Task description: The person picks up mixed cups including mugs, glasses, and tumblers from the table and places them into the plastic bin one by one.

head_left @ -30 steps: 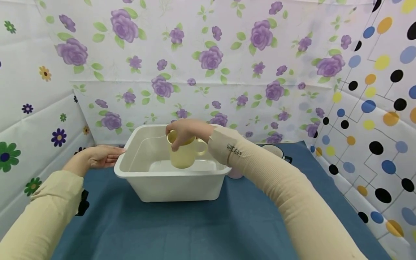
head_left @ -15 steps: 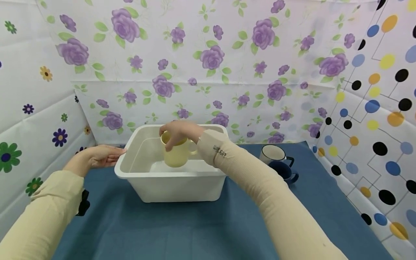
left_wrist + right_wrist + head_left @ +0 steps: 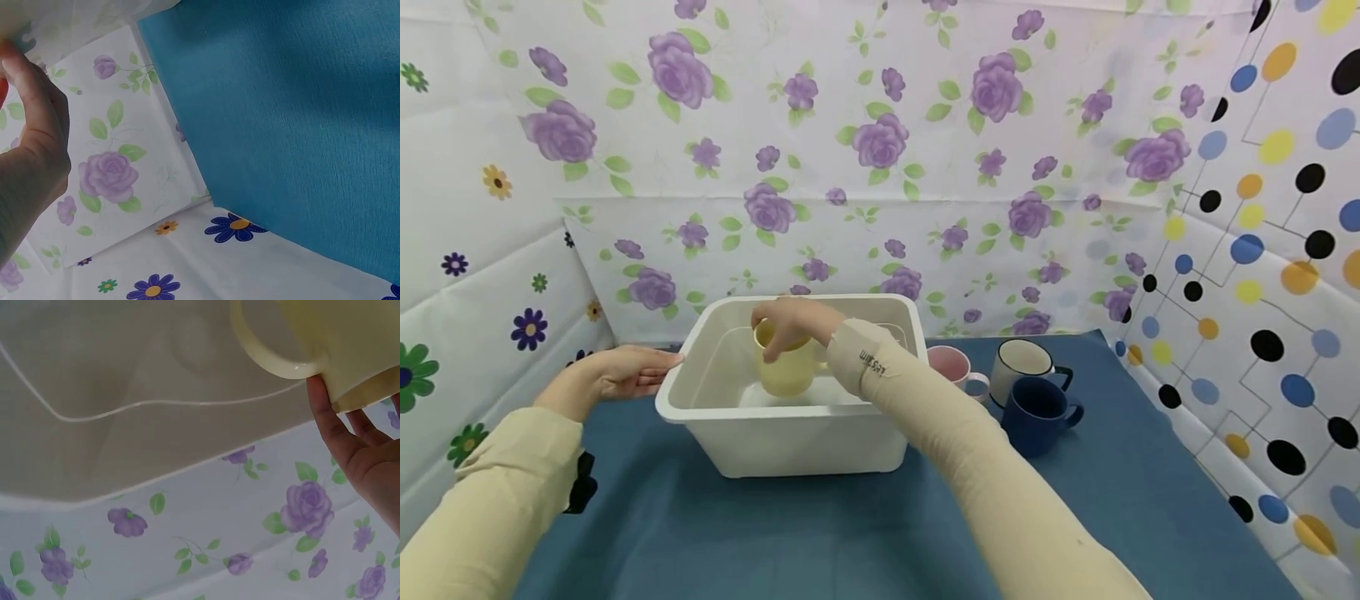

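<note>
My right hand (image 3: 795,321) grips a pale yellow mug (image 3: 786,377) by its rim from above, fingers and thumb over the lip. The mug is upright inside a white plastic basin (image 3: 790,442), left of its middle, its handle pointing right. In the right wrist view the thumb and fingers of the hand (image 3: 365,453) pinch the mug's lip close to the handle (image 3: 269,359). At the basin's left rim, my left hand (image 3: 621,372) touches the edge with its fingertips, fingers mostly straight. The left wrist view shows that hand (image 3: 44,119) against the basin wall.
Right of the basin stand a pink mug (image 3: 950,364), a white mug (image 3: 1021,367) with a dark rim, and a navy mug (image 3: 1037,417). A blue cloth (image 3: 760,542) covers the table. Patterned sheets (image 3: 880,242) enclose the back and sides.
My right hand has carried the yellow mug leftward within the basin. As the right arm shifted left, the pink, white and navy mugs came into view. My left hand stays at the rim.
</note>
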A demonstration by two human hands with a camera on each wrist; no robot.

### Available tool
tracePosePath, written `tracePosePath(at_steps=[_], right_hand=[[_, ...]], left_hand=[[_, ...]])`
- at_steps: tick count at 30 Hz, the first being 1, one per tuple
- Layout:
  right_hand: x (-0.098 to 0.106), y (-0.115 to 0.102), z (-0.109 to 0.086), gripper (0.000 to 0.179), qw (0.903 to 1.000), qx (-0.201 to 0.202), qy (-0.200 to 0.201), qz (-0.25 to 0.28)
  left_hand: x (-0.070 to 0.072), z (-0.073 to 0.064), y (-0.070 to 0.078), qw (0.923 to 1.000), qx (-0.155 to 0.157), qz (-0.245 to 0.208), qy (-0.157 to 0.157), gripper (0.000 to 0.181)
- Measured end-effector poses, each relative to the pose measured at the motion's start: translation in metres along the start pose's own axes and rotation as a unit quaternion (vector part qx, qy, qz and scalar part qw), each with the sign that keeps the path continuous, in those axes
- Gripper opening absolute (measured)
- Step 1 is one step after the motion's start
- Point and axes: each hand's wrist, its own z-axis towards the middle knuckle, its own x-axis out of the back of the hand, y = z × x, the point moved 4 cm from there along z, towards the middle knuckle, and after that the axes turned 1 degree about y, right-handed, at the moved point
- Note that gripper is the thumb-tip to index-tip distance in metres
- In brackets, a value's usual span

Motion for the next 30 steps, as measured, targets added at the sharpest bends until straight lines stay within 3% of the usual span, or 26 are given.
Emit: tracePosePath(at_steps=[6, 16, 23, 30], right_hand=[[-0.017, 0.006, 0.017, 0.051, 0.9999, 0.006, 0.008, -0.011], [-0.033, -0.010, 0.030, 0.049, 0.9961, 0.043, 0.000, -0.077], [-0.035, -0.016, 0.038, 0.051, 0.9954, 0.059, -0.023, -0.072], [-0.035, -0.008, 0.046, 0.053, 0.9893, 0.093, -0.024, -0.110]], left_hand=[[-0.002, 0.003, 0.000, 0.9999, 0.002, -0.003, -0.010, 0.015], [0.001, -0.002, 0.001, 1.0000, 0.000, 0.003, -0.003, 0.015], [0.001, -0.004, -0.006, 0.9999, -0.005, 0.015, -0.005, 0.012], [-0.001, 0.002, -0.004, 0.9998, -0.010, 0.010, -0.015, 0.013]])
